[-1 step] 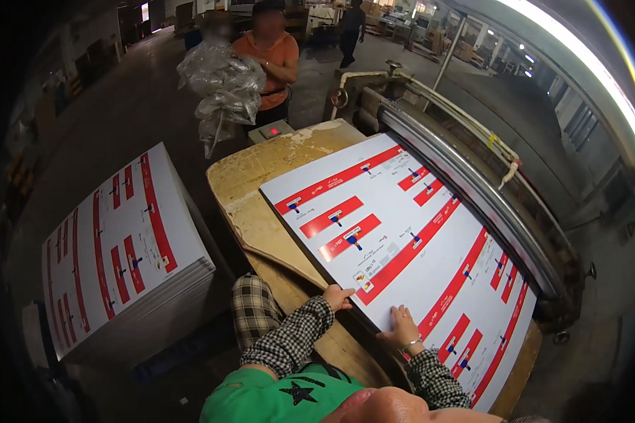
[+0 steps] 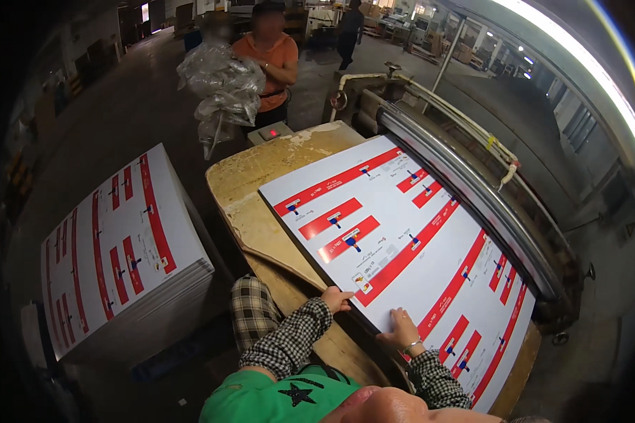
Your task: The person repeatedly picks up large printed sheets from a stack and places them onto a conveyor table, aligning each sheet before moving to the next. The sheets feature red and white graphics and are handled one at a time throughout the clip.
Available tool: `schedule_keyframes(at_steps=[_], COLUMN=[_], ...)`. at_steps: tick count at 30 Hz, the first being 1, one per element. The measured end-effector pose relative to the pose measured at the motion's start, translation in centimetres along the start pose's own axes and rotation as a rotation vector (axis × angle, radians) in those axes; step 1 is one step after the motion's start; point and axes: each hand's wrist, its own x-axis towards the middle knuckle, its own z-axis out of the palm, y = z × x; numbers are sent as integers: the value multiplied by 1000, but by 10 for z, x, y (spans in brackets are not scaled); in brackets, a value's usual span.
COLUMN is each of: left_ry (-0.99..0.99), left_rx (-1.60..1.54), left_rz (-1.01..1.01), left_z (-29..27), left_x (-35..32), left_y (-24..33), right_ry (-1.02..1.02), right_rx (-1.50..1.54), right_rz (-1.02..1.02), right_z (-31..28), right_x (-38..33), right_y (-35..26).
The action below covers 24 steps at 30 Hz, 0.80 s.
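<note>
A large white printed sheet (image 2: 391,271) with red bands and small blue pictures lies on a worn wooden feed table (image 2: 250,194). Its far right edge meets a long metal roller (image 2: 473,197). At the sheet's near edge, my left hand (image 2: 336,299) is closed with its fingertips on the border; its thumb is partly hidden. My right hand (image 2: 403,330) rests a little farther right on the same edge, fingers stretched out over the sheet and thumb apart. Whether the sheet is single or lies on others cannot be made out.
A tall stack of similar printed sheets (image 2: 109,247) stands at the left. Beyond the table, a person in an orange top (image 2: 279,53) stands beside crumpled clear plastic (image 2: 222,84). A control box with a red light (image 2: 270,133) sits at the table's far edge. Another person (image 2: 349,35) is farther back.
</note>
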Motion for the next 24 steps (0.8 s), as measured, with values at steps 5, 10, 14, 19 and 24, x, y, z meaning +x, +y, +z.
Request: schedule_keyframes(at_steps=[5, 10, 14, 19, 24], left_ry=[-300, 236, 342, 250, 131], left_rx=[-132, 189, 163, 175, -97], left_rz=[-38, -170, -225, 16, -55], left_z=[-8, -3, -14, -11, 2], left_x=[-13, -12, 18, 45, -1], left_y=[25, 18, -12, -29, 7], right_ry=[-33, 289, 225, 298, 43], right_rx=[175, 344, 365, 398, 314], right_rz=[-46, -78, -75, -85, 94], right_z=[-4, -88, -66, 17, 1], right_x=[1, -21, -26, -19, 10], right_y=[30, -5, -17, 16, 31])
